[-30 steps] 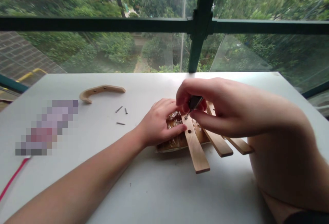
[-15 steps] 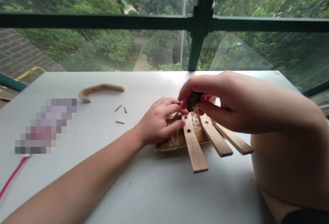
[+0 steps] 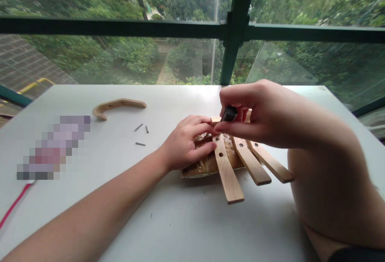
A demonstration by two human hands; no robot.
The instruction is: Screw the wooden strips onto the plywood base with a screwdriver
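My right hand (image 3: 264, 113) pinches a small dark screwdriver handle (image 3: 229, 113) above the upper end of a wooden slat (image 3: 227, 170). Three wooden slats fan out toward me; the other two (image 3: 251, 162) (image 3: 270, 162) lie to the right. They rest on a clear plastic bag (image 3: 201, 166) with brownish contents. My left hand (image 3: 185, 144) lies on the bag with curled fingers, fingertips pressing at the left slat's upper end.
A curved wooden piece (image 3: 118, 105) lies at the far left of the white table (image 3: 180, 222). Three loose screws (image 3: 141, 134) lie near it. A blurred-out object (image 3: 54, 148) and a red cord (image 3: 15, 206) are at the left. A window is behind.
My right hand has risen and shifted slightly right, lifting the dark tool off the slat's end. My left hand has stayed on the bag.
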